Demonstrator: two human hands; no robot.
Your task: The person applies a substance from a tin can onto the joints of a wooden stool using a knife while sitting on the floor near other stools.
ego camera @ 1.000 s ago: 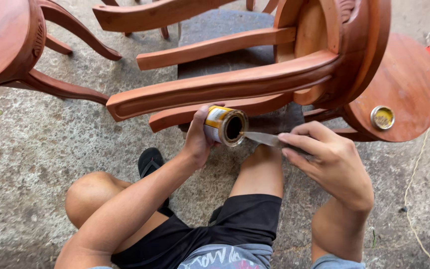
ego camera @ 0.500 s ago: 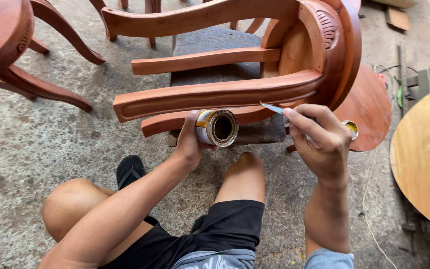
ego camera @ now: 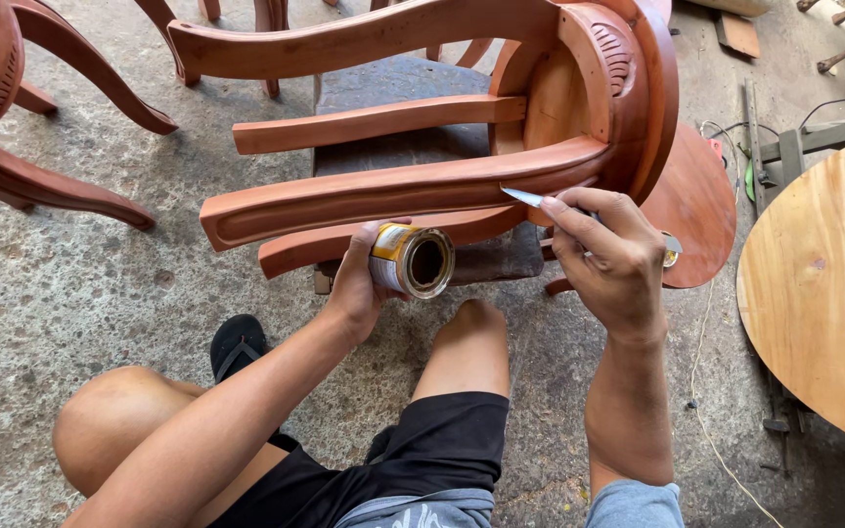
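- Head view: left hand [ego camera: 359, 284] wrapped round a small round tin [ego camera: 411, 260], fingers clenched on its yellow-labelled side, open mouth tilted toward the camera, dark inside.
- Tin held just under the lower rails of the chair [ego camera: 422, 186], above the bent knee.
- Right hand [ego camera: 610, 256] pinching a thin metal blade [ego camera: 525, 198], fingers closed on its handle end; pointed tip touching the curved rail near the seat frame.
- Chair lying on its side: smooth reddish-brown wood, curved legs, rounded seat rim with a carved band.
- Dark block [ego camera: 413, 147] beneath the chair, rough and grey.
- Rough, speckled concrete floor [ego camera: 80, 293].
- At right, round tabletop [ego camera: 823, 293], pale streaked wood grain.
- At left, second chair [ego camera: 12, 117], same red finish.
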